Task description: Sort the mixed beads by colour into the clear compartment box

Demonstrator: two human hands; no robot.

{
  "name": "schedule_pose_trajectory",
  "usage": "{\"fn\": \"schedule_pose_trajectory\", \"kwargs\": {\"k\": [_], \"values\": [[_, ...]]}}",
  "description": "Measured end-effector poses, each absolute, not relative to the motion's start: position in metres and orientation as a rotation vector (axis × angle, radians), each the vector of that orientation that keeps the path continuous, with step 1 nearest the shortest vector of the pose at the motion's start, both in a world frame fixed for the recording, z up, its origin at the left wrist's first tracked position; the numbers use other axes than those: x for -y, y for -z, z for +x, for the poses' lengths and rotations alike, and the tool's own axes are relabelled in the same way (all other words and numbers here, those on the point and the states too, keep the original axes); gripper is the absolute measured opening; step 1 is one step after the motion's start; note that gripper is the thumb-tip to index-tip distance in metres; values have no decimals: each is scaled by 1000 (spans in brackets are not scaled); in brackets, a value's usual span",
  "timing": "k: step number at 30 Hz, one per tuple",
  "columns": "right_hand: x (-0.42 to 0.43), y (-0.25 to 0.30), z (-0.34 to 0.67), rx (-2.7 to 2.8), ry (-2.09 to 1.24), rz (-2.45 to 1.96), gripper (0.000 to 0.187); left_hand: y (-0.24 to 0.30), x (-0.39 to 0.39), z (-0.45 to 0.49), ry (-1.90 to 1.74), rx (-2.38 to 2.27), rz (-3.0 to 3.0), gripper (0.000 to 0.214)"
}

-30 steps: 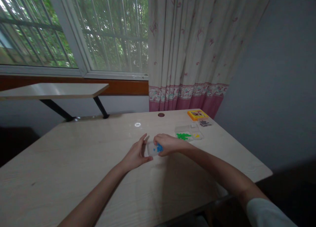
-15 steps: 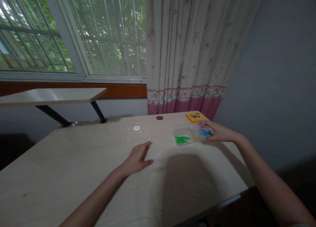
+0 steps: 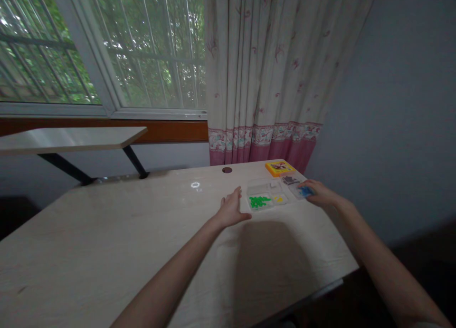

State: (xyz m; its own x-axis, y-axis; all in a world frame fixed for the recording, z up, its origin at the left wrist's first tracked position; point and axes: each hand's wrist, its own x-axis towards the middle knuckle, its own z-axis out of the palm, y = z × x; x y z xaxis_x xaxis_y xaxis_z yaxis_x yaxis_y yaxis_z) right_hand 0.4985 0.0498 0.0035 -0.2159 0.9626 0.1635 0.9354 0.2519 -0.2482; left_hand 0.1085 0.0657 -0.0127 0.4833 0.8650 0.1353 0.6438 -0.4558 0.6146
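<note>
My right hand (image 3: 317, 193) lies at the far right of the wooden desk (image 3: 107, 242), its fingers closed round a small clear box of blue pieces (image 3: 302, 191) that sits low on the desk. Just left of it lie a clear box of green pieces (image 3: 260, 201) and a clear box of yellow pieces (image 3: 280, 198). My left hand (image 3: 231, 209) is stretched out with fingers straight, its tips close to the left edge of the green box and holding nothing.
A yellow flat box (image 3: 279, 167) and a small dark box (image 3: 290, 179) lie behind the clear ones. A cable hole (image 3: 227, 169) marks the desk's far edge. A curtain (image 3: 270, 71), a window (image 3: 99, 47) and a second table (image 3: 67, 137) stand behind.
My right hand carried the blue box from the desk's middle to the far right beside the other boxes. My left hand let go of it and reached forward to the green box.
</note>
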Motion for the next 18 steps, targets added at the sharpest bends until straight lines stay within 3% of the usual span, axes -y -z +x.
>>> {"fn": "schedule_pose_trajectory", "kwargs": {"k": [6, 18], "values": [[-57, 2, 503, 2228, -155, -1704, 54, 16, -71, 132, -568, -1275, 2173, 118], [-66, 5, 504, 2266, -118, -1759, 57, 16, -69, 141, -542, -1319, 2193, 113]]}}
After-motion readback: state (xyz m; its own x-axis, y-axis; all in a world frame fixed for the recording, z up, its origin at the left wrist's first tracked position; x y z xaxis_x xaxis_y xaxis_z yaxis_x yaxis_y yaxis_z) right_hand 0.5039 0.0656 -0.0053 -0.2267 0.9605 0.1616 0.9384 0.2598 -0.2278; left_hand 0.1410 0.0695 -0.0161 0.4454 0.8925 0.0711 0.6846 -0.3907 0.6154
